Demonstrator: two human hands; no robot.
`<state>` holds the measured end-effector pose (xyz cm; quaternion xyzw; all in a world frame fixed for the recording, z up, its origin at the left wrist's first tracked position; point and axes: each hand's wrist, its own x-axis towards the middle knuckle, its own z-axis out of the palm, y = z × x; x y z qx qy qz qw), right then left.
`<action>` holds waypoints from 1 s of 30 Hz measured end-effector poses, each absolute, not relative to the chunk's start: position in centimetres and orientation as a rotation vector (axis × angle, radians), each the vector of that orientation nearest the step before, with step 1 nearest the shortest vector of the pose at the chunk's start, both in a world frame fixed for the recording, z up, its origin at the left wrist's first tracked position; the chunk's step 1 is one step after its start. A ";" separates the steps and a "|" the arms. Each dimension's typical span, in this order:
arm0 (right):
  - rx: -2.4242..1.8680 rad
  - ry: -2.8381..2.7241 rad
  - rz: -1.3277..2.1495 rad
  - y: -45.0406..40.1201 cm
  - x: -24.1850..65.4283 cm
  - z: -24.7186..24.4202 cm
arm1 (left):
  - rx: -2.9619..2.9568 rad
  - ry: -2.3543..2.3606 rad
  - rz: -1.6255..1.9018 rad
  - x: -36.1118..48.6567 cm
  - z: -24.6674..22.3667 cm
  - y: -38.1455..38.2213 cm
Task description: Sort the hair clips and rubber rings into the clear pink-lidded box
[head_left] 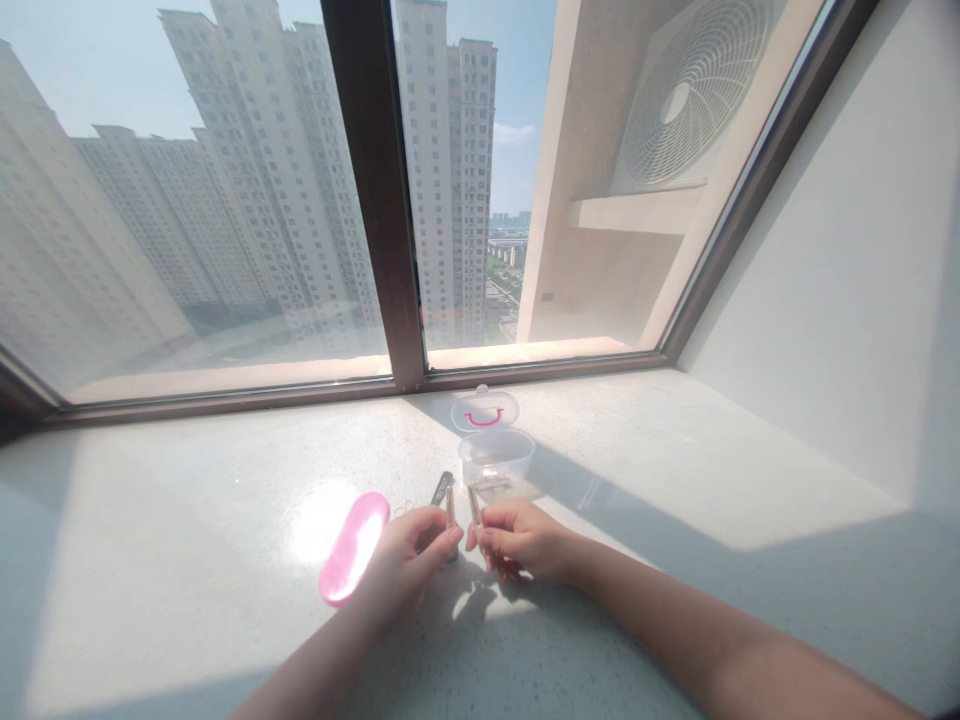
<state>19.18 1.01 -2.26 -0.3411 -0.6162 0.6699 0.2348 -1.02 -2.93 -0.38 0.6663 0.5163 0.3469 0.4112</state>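
My left hand point(420, 552) pinches a slim gold-toned stick-like piece point(450, 506) upright between thumb and fingers. A similar slim piece point(474, 508) stands nearly upright in the closed fingers of my right hand point(521, 538). The two pieces are side by side with a small gap; their exact kind is too small to tell. Just beyond them sits a clear plastic box point(496, 450), its lid point(484, 408) with a pink handle tipped open toward the window. Behind my left hand lies a dark slender object point(442, 486), partly hidden, beside small ring-shaped loops point(405, 507).
A glossy pink oblong case point(355, 548) lies left of my left hand on the pale speckled sill point(225, 520). Dark window frames point(409, 340) border the far edge, and a white wall point(840, 300) rises on the right. Strong sunlight and shadow cross the surface.
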 end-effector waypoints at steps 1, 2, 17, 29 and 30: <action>-0.937 -1.693 1.836 1.0 19.2 -2.2 | 1.677 1.299 0.873 -1.0 -0.4 -2.9; -0.938 -1.693 1.835 1.0 19.2 -2.2 | 1.678 1.299 0.872 -1.0 -0.4 -2.9; -0.971 -1.699 1.818 0.8 19.1 -1.9 | 1.675 1.309 0.865 -0.9 -0.1 -3.0; -0.976 -1.721 1.806 0.8 19.2 -1.9 | 1.695 1.307 0.866 -1.1 -0.2 -2.9; -0.975 -1.723 1.808 0.8 19.2 -2.0 | 1.696 1.307 0.865 -1.1 -0.2 -2.9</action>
